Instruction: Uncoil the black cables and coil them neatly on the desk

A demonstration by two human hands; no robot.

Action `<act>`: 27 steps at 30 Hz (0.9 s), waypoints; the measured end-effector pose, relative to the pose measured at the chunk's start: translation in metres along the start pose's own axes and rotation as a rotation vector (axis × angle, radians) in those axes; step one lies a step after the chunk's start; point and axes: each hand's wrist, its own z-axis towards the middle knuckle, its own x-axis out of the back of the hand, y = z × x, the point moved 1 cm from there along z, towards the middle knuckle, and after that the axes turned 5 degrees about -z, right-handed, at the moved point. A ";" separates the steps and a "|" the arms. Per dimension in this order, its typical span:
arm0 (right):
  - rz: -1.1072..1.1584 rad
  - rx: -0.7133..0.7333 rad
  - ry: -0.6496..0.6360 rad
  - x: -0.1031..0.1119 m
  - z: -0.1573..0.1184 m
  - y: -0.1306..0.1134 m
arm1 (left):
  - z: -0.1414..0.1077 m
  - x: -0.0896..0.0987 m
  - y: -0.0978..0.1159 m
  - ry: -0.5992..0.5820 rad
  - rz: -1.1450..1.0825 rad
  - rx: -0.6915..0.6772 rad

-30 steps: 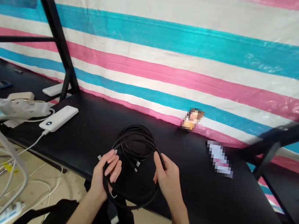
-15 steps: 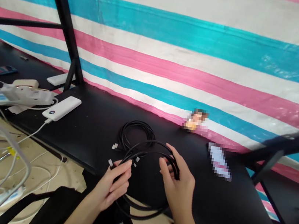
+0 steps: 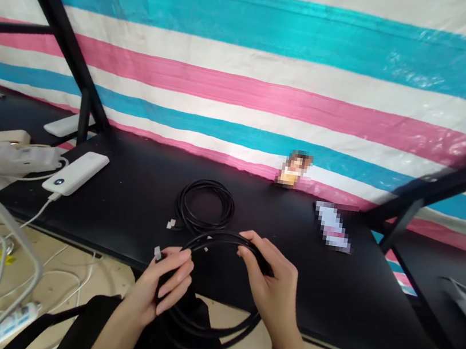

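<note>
Both hands hold a looped black cable (image 3: 224, 238) over the table's front edge and my lap. My left hand (image 3: 166, 283) is closed around its left side, where a pale connector end (image 3: 157, 253) sticks up above the thumb. On the right side, my right hand (image 3: 269, 269) grips the loops between thumb and fingers. The lower loops hang beneath the hands. Just beyond them, a second coiled black cable (image 3: 180, 204) lies flat on the table, its light connector ends (image 3: 171, 224) at its near left.
A white power bank (image 3: 81, 173) with a cord plugged in lies on the black table (image 3: 130, 224) at left, beside a white power strip (image 3: 22, 159). Blurred-out items stand at the back right. Black metal legs (image 3: 62, 29) and a striped sheet (image 3: 227, 90) stand behind.
My right hand has closed onto the cable loops, which now lie more together. The view has shifted a little, so the table's things sit further left and higher.
</note>
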 end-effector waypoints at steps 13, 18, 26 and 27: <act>0.409 -0.480 -0.250 -0.027 0.001 0.027 | 0.027 -0.005 0.002 0.229 0.027 -0.358; 0.436 -0.546 -0.389 -0.052 0.009 0.043 | 0.057 -0.003 0.017 0.384 0.203 -0.618; 0.213 -0.426 -0.224 -0.064 0.090 0.070 | 0.097 0.016 0.043 0.616 0.811 -0.696; 0.151 -0.420 -0.244 -0.066 0.097 0.076 | 0.100 0.020 0.045 0.669 0.894 -0.696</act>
